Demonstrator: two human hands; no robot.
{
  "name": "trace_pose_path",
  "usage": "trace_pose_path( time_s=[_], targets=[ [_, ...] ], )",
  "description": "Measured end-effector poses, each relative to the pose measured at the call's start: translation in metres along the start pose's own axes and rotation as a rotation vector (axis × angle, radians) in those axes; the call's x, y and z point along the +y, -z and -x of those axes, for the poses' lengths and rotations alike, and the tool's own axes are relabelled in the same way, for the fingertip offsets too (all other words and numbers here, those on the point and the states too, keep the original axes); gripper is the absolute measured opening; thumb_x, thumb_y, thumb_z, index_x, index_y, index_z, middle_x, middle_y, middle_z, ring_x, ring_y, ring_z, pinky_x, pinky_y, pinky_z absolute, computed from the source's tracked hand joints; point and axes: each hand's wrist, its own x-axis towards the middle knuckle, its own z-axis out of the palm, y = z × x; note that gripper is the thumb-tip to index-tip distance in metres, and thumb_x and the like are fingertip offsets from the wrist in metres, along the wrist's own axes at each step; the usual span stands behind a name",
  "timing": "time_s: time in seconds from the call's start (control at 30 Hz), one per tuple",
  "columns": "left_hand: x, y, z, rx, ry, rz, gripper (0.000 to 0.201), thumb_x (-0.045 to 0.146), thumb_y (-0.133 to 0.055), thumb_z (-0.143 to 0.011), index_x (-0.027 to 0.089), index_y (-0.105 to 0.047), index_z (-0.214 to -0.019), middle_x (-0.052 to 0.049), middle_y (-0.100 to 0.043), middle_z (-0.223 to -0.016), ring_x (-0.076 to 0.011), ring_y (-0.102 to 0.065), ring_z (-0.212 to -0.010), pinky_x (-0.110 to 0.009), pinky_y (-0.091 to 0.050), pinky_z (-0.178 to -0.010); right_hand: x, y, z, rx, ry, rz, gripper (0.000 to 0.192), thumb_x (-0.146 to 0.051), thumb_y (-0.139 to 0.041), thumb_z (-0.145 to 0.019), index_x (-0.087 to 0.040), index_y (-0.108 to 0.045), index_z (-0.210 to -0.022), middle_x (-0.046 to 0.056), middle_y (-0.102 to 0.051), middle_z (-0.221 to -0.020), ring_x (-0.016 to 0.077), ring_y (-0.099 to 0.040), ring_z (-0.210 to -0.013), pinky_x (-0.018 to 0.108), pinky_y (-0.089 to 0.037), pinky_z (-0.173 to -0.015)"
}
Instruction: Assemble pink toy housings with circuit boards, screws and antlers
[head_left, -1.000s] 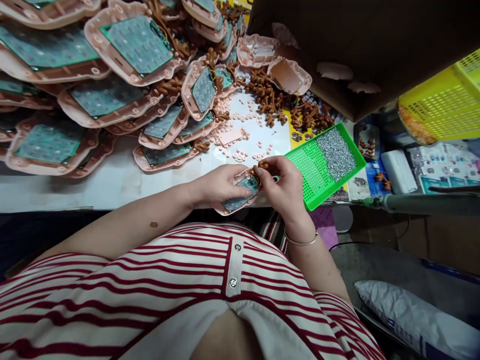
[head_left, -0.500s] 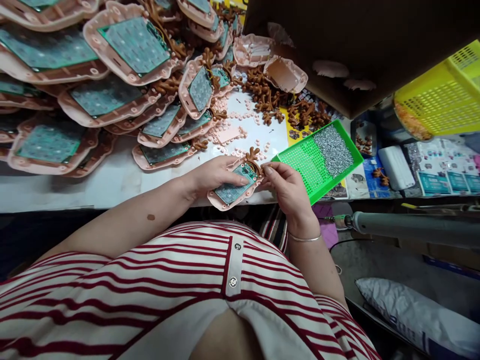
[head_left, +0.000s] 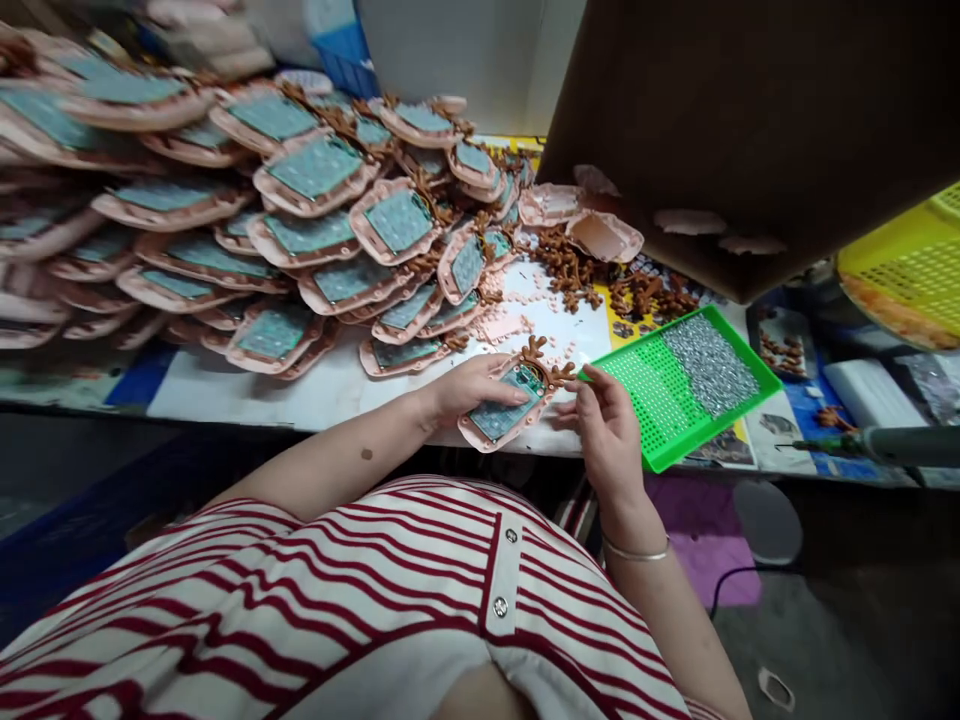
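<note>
My left hand is closed round a pink plastic shell half, thumb lying across its green circuit board. Two brown antler pieces stick out of the shell's top end, one upright antler and one antler on the right. My right hand is just right of that second antler, its fingers loosely bent and apart, with nothing visible between them. Whether a fingertip touches the antler tip is hard to tell.
Many similar shells with boards are stacked at the left. Loose brown antlers lie behind my hands. A green basket of small metal screws stands at the right, before a large cardboard box. An electric screwdriver hangs far right.
The view has shifted, with more of the shell stack showing. A second antler now shows on the held shell where my right fingers pinched before; those fingers have come away and loosened.
</note>
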Motion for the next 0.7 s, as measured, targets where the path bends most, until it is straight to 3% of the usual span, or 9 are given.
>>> trace_pose_path(
  time_s=[0.13, 0.2, 0.3, 0.37, 0.43, 0.53, 0.63, 0.7],
  targets=[
    [0.038, 0.008, 0.017, 0.241, -0.309, -0.288, 0.059, 0.033, -0.090, -0.060, 0.014, -0.063, -0.108, -0.007, -0.072, -0.105, -0.0195, -0.067, -0.093, -0.031, -0.052, -0.085, 0.010, 0.008, 0.001, -0.048, 0.005, 0.122, 0.048, -0.058, -0.068, -0.084, -0.019, -0.063, -0.112, 0.002, -0.066, -0.089, 0.0116, -0.064, -0.067, 0.030, -0.057, -0.065],
    [0.072, 0.020, 0.029, 0.389, -0.496, -0.457, 0.064, 0.040, -0.093, -0.058, 0.015, -0.061, -0.108, -0.007, -0.070, -0.112, -0.0215, -0.065, -0.104, -0.036, -0.050, -0.097, 0.016, 0.011, 0.001, -0.082, 0.014, 0.148, 0.049, -0.058, -0.068, -0.083, -0.018, -0.065, -0.111, 0.002, -0.066, -0.083, 0.0130, -0.063, -0.068, 0.032, -0.056, -0.068],
    [0.132, 0.053, 0.049, 0.681, -0.752, -0.725, 0.064, 0.054, -0.094, -0.052, 0.017, -0.059, -0.090, -0.005, -0.070, -0.100, -0.0219, -0.062, -0.102, -0.045, -0.049, -0.102, 0.024, 0.014, 0.001, -0.108, 0.035, 0.169, 0.046, -0.056, -0.070, -0.082, -0.018, -0.067, -0.108, 0.003, -0.067, -0.084, 0.0150, -0.064, -0.071, 0.033, -0.056, -0.070],
    [0.168, 0.082, 0.062, 0.874, -0.750, -0.939, 0.062, 0.053, -0.096, -0.045, 0.019, -0.058, -0.080, -0.001, -0.067, -0.086, -0.0217, -0.060, -0.097, -0.048, -0.050, -0.100, 0.026, 0.015, 0.001, -0.129, 0.049, 0.189, 0.042, -0.055, -0.070, -0.082, -0.019, -0.069, -0.105, 0.004, -0.067, -0.084, 0.0159, -0.064, -0.072, 0.034, -0.056, -0.070],
    [0.195, 0.112, 0.073, 0.949, -0.707, -1.098, 0.049, 0.053, -0.091, -0.053, 0.023, -0.058, -0.073, 0.002, -0.062, -0.073, -0.0237, -0.057, -0.106, -0.045, -0.048, -0.101, 0.027, 0.017, 0.001, -0.152, 0.075, 0.216, 0.039, -0.054, -0.068, -0.084, -0.019, -0.070, -0.102, 0.005, -0.067, -0.084, 0.0166, -0.064, -0.072, 0.034, -0.055, -0.069],
    [0.217, 0.148, 0.083, 0.985, -0.633, -1.226, 0.038, 0.054, -0.079, -0.066, 0.023, -0.059, -0.062, -0.001, -0.057, -0.060, -0.0306, -0.054, -0.122, -0.044, -0.043, -0.097, 0.027, 0.019, 0.001, -0.175, 0.113, 0.246, 0.036, -0.053, -0.065, -0.087, -0.020, -0.071, -0.100, 0.005, -0.067, -0.084, 0.0172, -0.064, -0.072, 0.034, -0.053, -0.069],
    [0.223, 0.156, 0.087, 1.052, -0.543, -1.392, 0.042, 0.060, -0.073, -0.070, 0.019, -0.062, -0.064, -0.007, -0.067, -0.073, -0.0350, -0.046, -0.136, -0.049, -0.034, -0.102, 0.026, 0.021, 0.003, -0.182, 0.134, 0.272, 0.034, -0.051, -0.064, -0.088, -0.020, -0.071, -0.099, 0.005, -0.067, -0.084, 0.0170, -0.064, -0.072, 0.033, -0.052, -0.068],
    [0.216, 0.142, 0.085, 1.105, -0.639, -1.467, 0.044, 0.056, -0.083, -0.063, 0.018, -0.070, -0.083, -0.003, -0.073, -0.095, -0.0337, -0.047, -0.135, -0.049, -0.025, -0.114, 0.025, 0.020, 0.005, -0.184, 0.135, 0.281, 0.033, -0.050, -0.064, -0.088, -0.019, -0.072, -0.097, 0.005, -0.067, -0.084, 0.0164, -0.063, -0.071, 0.033, -0.051, -0.067]
  ],
)
